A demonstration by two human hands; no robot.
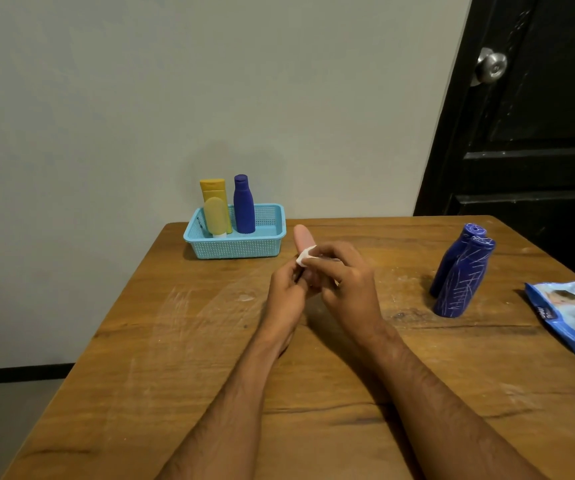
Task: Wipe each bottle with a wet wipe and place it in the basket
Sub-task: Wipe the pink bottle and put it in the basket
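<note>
Both hands are covering the pink bottle's (302, 238) lower half. The frame's right edge is cutting off the wipes pack (571, 320); its print is reading too blurred to make out.

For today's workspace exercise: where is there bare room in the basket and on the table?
Basket: right half is free beside the blue bottle. Table: left side and near edge are bare. Crowded: right side, with two marked bottles and wipes pack.

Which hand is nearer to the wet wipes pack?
Right. The right hand is mid-table on the pink bottle, with the wet wipes pack further to its right; the left hand is further away.
</note>
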